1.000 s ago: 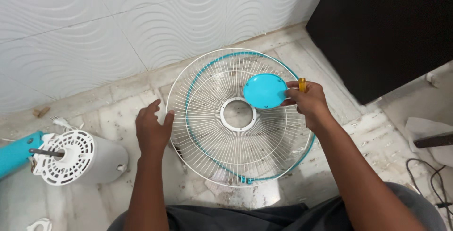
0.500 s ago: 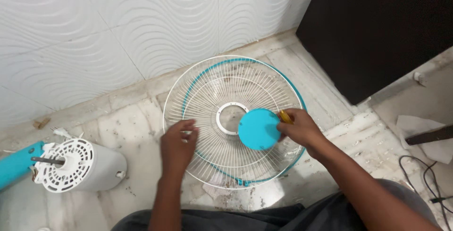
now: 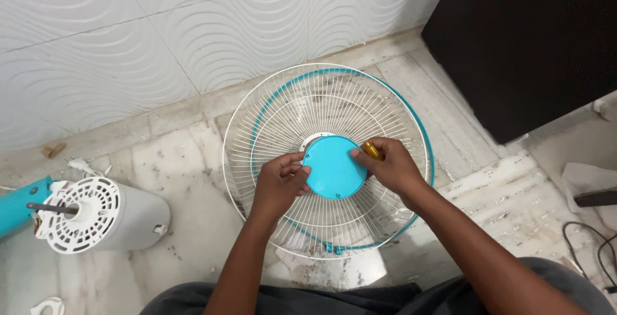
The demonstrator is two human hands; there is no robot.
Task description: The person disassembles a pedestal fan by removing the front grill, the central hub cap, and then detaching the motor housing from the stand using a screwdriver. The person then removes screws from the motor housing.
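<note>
Over the white fan grille (image 3: 283, 116), both hands (image 3: 337, 170) clamped on the turquoise disc (image 3: 334, 167), motor housing (image 3: 106, 215) well left.

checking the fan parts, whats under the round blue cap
Under the blue cap, held by the left hand and right hand, lies the white wire grille. Its centre ring is almost wholly covered.

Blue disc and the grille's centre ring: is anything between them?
Nothing visible. Both hands, left hand and right hand, hold the blue disc right over the white grille centre, covering most of the ring.
</note>
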